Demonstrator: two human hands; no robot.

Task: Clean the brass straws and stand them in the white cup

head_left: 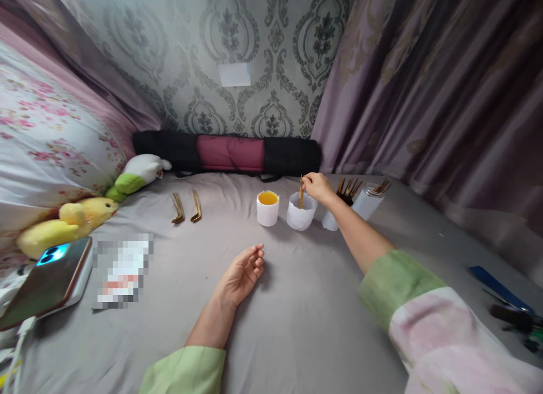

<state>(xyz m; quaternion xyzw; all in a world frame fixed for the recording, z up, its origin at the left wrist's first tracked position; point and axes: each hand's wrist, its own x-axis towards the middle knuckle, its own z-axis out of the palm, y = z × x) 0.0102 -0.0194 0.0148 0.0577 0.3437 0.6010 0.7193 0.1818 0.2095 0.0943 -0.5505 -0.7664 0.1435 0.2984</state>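
My right hand [316, 186] pinches slim gold-brown sticks [301, 191] upright, their lower ends inside a white-wrapped cup [301, 219]. Whether it is one stick or a few pressed together is hard to tell. Left of that cup stands another white cup [267, 214] with a yellow inside. My left hand [245, 271] rests palm up over the grey sheet with loosely curled fingers and holds nothing. Partly behind my right forearm are a white holder [331, 221] with dark brown sticks and a white-wrapped jar [368, 206] with more sticks.
Two small bundles of gold bent-ended sticks [177, 208] lie on the grey sheet [305, 315]. At left are plush toys [91, 213], a phone [55, 281] and a blurred-out packet [123, 269]. A black and maroon roll [229, 152] lies along the wall. A blue strip [498, 286] lies far right.
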